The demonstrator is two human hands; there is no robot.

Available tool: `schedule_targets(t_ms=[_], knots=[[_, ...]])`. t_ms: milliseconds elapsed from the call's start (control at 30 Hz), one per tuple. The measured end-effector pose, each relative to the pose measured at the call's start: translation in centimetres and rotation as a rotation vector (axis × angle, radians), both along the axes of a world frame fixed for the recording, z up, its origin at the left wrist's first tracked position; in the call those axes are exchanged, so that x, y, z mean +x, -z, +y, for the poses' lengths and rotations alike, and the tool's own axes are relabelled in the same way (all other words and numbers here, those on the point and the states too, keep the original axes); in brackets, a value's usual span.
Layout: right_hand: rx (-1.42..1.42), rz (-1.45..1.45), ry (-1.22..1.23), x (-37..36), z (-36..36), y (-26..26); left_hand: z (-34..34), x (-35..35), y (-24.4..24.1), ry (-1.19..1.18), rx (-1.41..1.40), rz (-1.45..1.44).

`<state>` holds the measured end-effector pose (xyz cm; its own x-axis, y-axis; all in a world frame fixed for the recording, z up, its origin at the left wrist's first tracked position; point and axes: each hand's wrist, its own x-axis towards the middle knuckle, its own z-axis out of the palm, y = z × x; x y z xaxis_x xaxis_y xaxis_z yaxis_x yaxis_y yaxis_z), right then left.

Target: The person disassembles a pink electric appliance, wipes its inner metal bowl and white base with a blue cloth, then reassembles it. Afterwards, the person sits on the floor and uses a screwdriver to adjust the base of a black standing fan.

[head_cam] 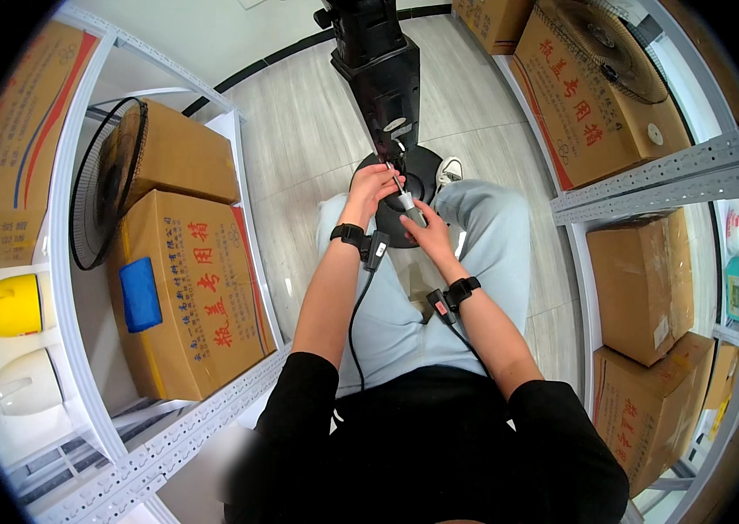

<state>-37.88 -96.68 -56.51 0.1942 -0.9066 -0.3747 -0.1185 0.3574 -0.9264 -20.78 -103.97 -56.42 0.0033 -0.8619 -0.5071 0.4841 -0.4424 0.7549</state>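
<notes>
In the middle of the head view, my right hand (432, 234) grips the grey handle of a screwdriver (413, 211), whose shaft points up and left. The fingers of my left hand (373, 188) are closed around the shaft area near its tip, at the lower end of a black stand-like housing (382, 92). Whether they pinch the shaft or a small part there cannot be told. Below the housing lies a round black base (396, 232), partly hidden by my hands. Each wrist wears a black strap with a cabled module.
Metal shelving stands on both sides. On the left are cardboard boxes (176, 170), a black fan guard (107, 183), a blue cloth (141, 295) and a yellow plastic housing (9, 305). On the right are more boxes (638, 281) and a fan guard (605, 49). My legs flank the base.
</notes>
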Motion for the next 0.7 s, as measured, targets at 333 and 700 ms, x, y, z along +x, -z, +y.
schedule_targets(t_ms=[333,700], knots=[[0.258,-0.286,-0.039,-0.2,-0.1,-0.6,0.3,-0.4,-1.0,-0.002,0.017,-0.066],[0.172,-0.184,-0.015,-0.2,-0.3,-1.0,0.5,-0.5,-1.0,-0.041,0.035,-0.008]])
